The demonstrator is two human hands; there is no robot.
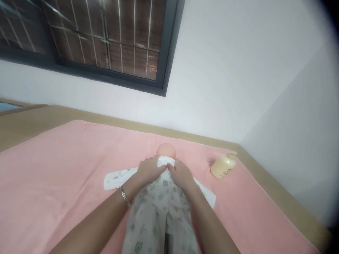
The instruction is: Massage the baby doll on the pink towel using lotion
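Observation:
A white baby romper (159, 197) with a small green print is stretched toward me, its sleeves spread to both sides and its legs reaching the bottom of the view. Beyond its collar shows a smooth, round, skin-coloured doll's head (166, 150); the rest of the doll is hidden. My left hand (150, 169), with a silvery bracelet on the wrist, is closed on the left shoulder of the romper by the collar. On the other side of the collar, my right hand (182, 174) grips the right shoulder. Both thumbs point inward and almost meet.
A pale yellow pump bottle (224, 165) stands tilted in view to the right. Pink cloth (66, 183) covers the surface, with a tan border (127, 121) around it. Behind rise a white wall (212, 70) and a dark-framed, barred window (161, 84).

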